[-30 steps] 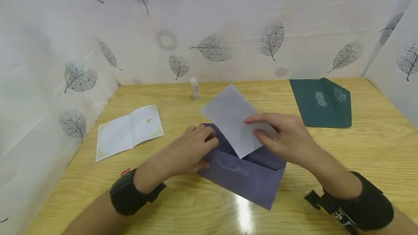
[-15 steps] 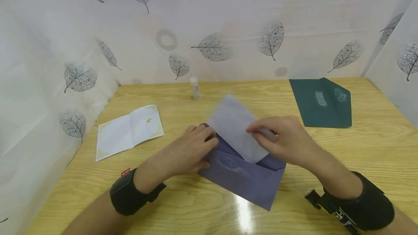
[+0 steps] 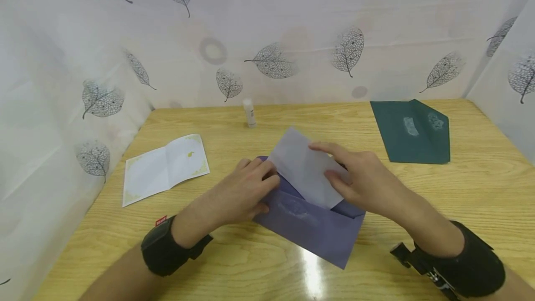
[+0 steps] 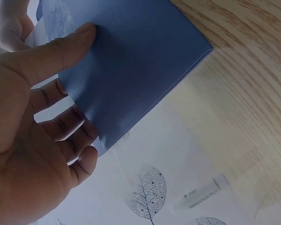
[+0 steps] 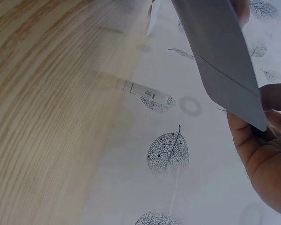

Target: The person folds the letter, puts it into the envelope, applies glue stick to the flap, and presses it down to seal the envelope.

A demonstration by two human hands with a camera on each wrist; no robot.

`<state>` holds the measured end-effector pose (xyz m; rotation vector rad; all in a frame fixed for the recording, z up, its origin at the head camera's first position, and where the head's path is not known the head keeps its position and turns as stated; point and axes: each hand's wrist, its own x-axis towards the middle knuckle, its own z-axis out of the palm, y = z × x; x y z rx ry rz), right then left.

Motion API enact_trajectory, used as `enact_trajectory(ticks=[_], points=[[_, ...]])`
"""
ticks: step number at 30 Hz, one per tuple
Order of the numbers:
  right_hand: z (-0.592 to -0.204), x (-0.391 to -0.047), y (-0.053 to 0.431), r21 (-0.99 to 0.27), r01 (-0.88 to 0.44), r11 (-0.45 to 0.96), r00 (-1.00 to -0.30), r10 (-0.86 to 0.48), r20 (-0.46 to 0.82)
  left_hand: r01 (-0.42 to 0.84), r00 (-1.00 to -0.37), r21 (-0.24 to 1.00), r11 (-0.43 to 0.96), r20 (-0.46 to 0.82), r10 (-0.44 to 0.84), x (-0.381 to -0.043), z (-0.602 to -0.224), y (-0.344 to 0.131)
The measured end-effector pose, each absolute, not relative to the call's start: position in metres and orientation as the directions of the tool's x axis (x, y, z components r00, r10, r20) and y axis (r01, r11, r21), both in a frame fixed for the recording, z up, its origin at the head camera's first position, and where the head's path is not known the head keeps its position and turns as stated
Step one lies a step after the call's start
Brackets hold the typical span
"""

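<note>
Partly inside the purple envelope (image 3: 311, 232), pinched by the left grip (image 3: 247, 190), sits a pale sheet (image 3: 298, 164), the spread right grip (image 3: 364, 176) touching it; the tube (image 3: 250, 115) bears illegible print.

The near side of the purple envelope (image 3: 311, 233) is the easiest approach, over bare tabletop (image 3: 259, 268) between the two wrists. To its left, the left hand (image 3: 246, 189) blocks that edge, with a creased white card (image 3: 165, 168) farther out. The right hand (image 3: 363, 175) and the pale sheet (image 3: 305, 166) crowd its opening. Beyond it, a white tube (image 3: 250, 114) stands with passable wood on both sides; beyond it to the right lies a flat green envelope (image 3: 411, 140).
</note>
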<state>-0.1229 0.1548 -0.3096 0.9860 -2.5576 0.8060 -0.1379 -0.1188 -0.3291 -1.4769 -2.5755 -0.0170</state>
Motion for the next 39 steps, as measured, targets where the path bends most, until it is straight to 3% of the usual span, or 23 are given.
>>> enact_trajectory(ticks=[5,12,24,31,39], points=[[-0.3082,-0.1213,0.1547,-0.426,-0.642,0.637,-0.765,-0.502,0.403,0.85,-0.501,-0.09,0.519,0.17,0.849,-0.1385,-0.3294,-0.1186],[-0.3105,-0.1229,0.1557,-0.361,-0.695,0.622,-0.717,-0.558,0.418,0.84,-0.505,-0.096,0.534,0.221,0.834,-0.1394,-0.3306,-0.1182],[-0.3122,-0.1188,0.1492,-0.278,-0.685,0.673,-0.728,-0.618,0.297,0.84,-0.502,-0.096,0.534,0.238,0.832,-0.1395,-0.3303,-0.1185],[-0.309,-0.1159,0.1488,-0.325,-0.64,0.697,-0.769,-0.578,0.274,0.83,-0.519,-0.113,0.546,0.204,0.83,-0.1391,-0.3295,-0.1179],[-0.3093,-0.1169,0.1495,-0.332,-0.659,0.675,-0.752,-0.586,0.302,0.826,-0.523,-0.115,0.552,0.21,0.826,-0.1389,-0.3293,-0.1181]])
